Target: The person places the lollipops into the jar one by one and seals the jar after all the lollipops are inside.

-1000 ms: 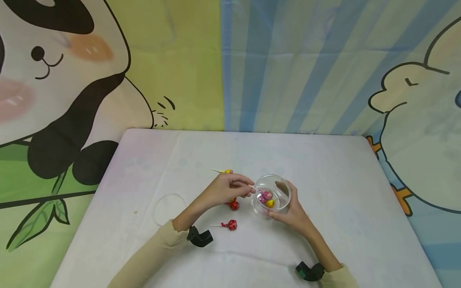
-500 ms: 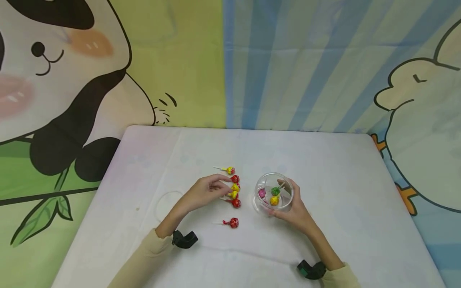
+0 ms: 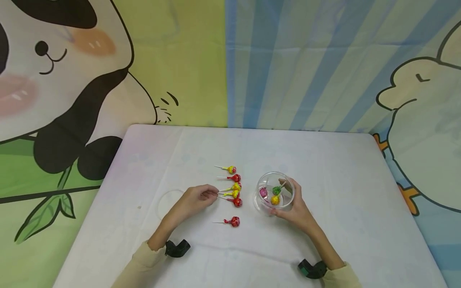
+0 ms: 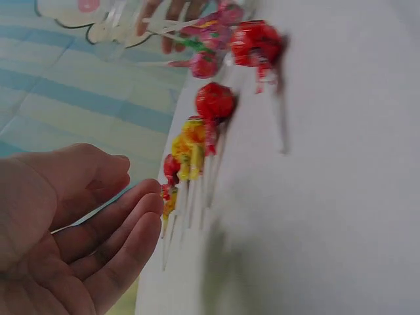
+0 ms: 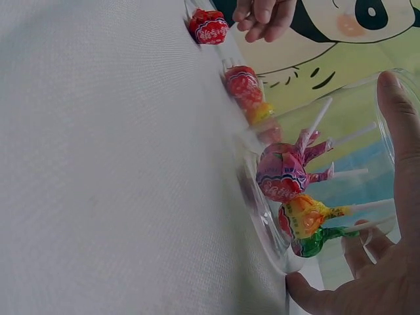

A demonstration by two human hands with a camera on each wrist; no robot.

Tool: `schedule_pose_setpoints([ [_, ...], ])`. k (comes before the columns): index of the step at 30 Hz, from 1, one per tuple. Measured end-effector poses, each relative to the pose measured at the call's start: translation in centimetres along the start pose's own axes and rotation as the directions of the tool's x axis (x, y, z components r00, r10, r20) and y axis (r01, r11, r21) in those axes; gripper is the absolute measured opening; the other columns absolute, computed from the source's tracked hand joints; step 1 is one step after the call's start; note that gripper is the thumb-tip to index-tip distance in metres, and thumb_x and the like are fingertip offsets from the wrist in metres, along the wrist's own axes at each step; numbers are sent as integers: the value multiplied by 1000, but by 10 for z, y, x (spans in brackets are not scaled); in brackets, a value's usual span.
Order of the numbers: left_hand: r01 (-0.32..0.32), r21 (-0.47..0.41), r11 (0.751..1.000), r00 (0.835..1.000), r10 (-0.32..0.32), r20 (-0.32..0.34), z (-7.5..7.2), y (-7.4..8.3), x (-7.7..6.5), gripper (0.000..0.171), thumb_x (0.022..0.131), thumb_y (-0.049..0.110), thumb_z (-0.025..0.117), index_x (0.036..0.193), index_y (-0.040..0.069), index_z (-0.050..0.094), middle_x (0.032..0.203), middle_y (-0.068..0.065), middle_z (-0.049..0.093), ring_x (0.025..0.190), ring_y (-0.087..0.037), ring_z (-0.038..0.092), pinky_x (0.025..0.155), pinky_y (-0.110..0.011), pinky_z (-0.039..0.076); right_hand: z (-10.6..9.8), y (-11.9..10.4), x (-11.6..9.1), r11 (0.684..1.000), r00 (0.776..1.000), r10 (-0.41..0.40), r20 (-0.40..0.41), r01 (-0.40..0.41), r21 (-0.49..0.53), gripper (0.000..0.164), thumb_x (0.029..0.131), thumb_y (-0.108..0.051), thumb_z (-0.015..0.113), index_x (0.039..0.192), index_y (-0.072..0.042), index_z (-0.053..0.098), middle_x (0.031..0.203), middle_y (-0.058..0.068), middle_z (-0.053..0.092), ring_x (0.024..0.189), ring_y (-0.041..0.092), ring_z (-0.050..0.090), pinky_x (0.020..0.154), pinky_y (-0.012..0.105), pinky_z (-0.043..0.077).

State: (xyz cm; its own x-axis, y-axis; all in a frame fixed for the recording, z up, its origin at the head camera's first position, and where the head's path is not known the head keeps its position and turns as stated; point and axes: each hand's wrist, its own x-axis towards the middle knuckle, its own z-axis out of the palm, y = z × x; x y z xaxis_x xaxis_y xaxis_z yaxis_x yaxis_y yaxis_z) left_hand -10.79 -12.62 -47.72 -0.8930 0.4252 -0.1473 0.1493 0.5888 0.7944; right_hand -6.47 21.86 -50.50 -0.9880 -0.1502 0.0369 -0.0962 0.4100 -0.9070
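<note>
My left hand (image 3: 197, 200) is at the stick ends of a row of wrapped lollipops, thumb and fingers loosely bent. In the left wrist view, no stick shows between the left hand's (image 4: 92, 223) thumb and fingertips. The row includes a yellow lollipop (image 3: 231, 170) at the far end, a red lollipop (image 3: 235, 178) after it, and a red lollipop (image 3: 234, 221) set apart at the near end. My right hand (image 3: 297, 208) holds a clear round jar (image 3: 260, 204) around its side. Inside lie a pink lollipop (image 5: 282, 174), a yellow lollipop (image 5: 303, 216) and a green lollipop (image 5: 312, 244), among others.
A white cloth covers the table (image 3: 173, 152). Behind it hangs a printed backdrop (image 3: 191, 60) with cartoon animals. A faint ring-shaped mark (image 3: 162, 200) shows on the cloth left of the lollipops. Black wrist cameras (image 3: 177, 249) sit on both wrists.
A second ago my left hand was at the jar's mouth with a lollipop stick. That lollipop is now in the jar, and the hand has moved left to the row. The right hand keeps its hold.
</note>
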Motion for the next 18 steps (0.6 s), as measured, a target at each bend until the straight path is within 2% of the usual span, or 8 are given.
schedule_pose_setpoints([
  [4,-64,126,990,998,62,22,12,1,-16,17,89,14,69,106,9,70,85,7,67,76,-2,58,70,-18,52,0,0,0,1000,1000,-2,2,2,-1,108,69,-12,85,149,-15,12,150,14,37,139,38,33,111,70,20],
  [8,-120,214,970,991,103,87,22,-1,-32,19,87,16,72,105,10,69,85,7,65,76,-2,56,69,-18,50,0,1,1,1000,1000,-6,-4,6,8,108,68,-10,86,148,-14,13,150,14,36,139,39,33,111,70,19],
  [13,-149,236,960,981,113,160,28,-9,-46,24,85,20,75,106,12,68,91,7,64,79,-3,56,72,-18,50,0,1,0,1000,1000,-5,-3,5,9,109,68,-9,86,149,-13,13,151,15,36,138,39,34,111,70,19],
  [18,-149,224,963,984,122,129,33,-18,-49,20,84,18,75,103,14,69,91,9,61,78,0,54,71,-16,50,1,2,0,1000,1000,-11,-4,11,13,108,68,-8,85,148,-11,12,151,17,35,138,39,33,112,69,18],
])
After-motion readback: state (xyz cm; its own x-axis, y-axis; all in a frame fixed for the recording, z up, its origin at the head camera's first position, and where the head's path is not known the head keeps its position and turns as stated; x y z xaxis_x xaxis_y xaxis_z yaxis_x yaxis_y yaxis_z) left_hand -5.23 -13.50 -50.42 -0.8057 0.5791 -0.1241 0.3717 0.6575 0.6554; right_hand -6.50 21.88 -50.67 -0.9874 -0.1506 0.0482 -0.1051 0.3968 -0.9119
